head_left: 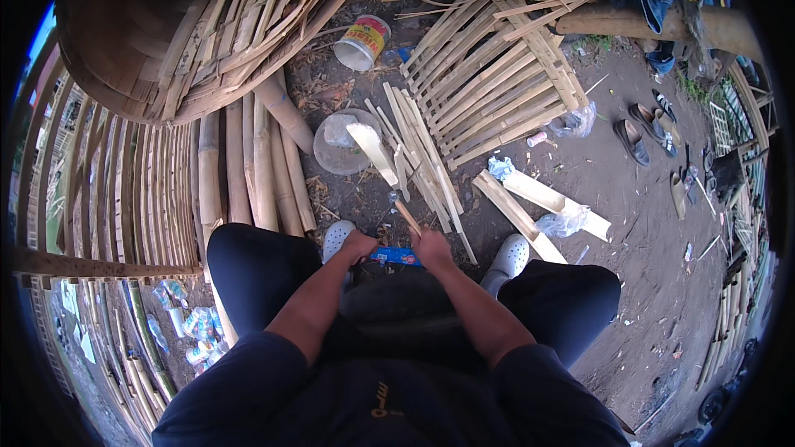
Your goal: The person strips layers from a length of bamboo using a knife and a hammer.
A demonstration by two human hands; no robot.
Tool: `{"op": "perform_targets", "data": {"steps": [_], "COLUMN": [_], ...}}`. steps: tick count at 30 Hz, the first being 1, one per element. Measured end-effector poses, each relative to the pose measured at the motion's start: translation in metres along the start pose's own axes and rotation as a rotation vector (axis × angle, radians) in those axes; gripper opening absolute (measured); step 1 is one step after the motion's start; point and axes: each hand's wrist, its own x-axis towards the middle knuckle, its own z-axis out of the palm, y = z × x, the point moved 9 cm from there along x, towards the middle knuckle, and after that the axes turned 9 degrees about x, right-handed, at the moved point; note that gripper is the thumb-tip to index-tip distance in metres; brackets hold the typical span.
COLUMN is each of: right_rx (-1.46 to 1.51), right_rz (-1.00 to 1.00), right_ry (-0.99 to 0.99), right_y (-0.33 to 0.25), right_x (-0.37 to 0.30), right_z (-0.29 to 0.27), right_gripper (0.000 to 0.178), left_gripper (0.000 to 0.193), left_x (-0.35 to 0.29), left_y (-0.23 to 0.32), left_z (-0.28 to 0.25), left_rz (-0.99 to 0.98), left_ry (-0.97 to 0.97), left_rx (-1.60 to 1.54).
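Observation:
My right hand (pixel 431 249) is closed around the wooden handle of a hammer (pixel 407 216), whose small metal head points away from me. To its left, my left hand (pixel 359 246) has its fingers closed at the left end of a blue packet (pixel 396 257) with some red on it. The packet lies between both hands, its right end touching or just under my right hand. Just beyond the hammer head are a pale split bamboo piece (pixel 373 151) and a pile of bamboo slats (pixel 420 157) on the ground.
A slatted bamboo panel (pixel 497 74) lies beyond the slats, near a yellow and red can (pixel 363 42). Left of these are a round lid (pixel 342 142) and bamboo poles (pixel 262 165). Half-round bamboo pieces (pixel 546 199) and sandals (pixel 633 142) lie to the right.

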Motion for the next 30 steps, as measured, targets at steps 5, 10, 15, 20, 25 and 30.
{"op": "perform_targets", "data": {"steps": [5, 10, 15, 20, 25, 30], "right_rx": [0.144, -0.011, 0.104, 0.113, 0.377, 0.196], "right_rz": [-0.214, 0.085, 0.111, 0.062, -0.306, -0.101], "right_ry": [0.124, -0.004, -0.001, 0.228, 0.500, 0.205], "right_y": [-0.060, 0.021, 0.034, 0.023, -0.088, -0.002], "right_x": [0.000, -0.004, -0.002, 0.057, 0.085, 0.072], "right_z": [-0.035, -0.008, -0.058, -0.113, -0.180, -0.041], "right_gripper": [0.043, 0.042, 0.051, 0.046, 0.030, 0.033], "left_gripper": [0.017, 0.017, 0.013, 0.016, 0.013, 0.018], "left_x": [0.005, 0.001, 0.007, 0.021, 0.022, 0.025], "left_y": [0.002, -0.001, -0.007, -0.016, -0.019, -0.019], "left_z": [-0.003, 0.007, -0.013, -0.004, -0.003, -0.004], "left_rz": [0.026, 0.006, -0.038, -0.055, -0.030, -0.026], "left_ry": [-0.029, -0.024, -0.021, -0.038, -0.048, -0.070], "left_rx": [-0.059, -0.096, -0.106, -0.128, -0.118, -0.081]}}
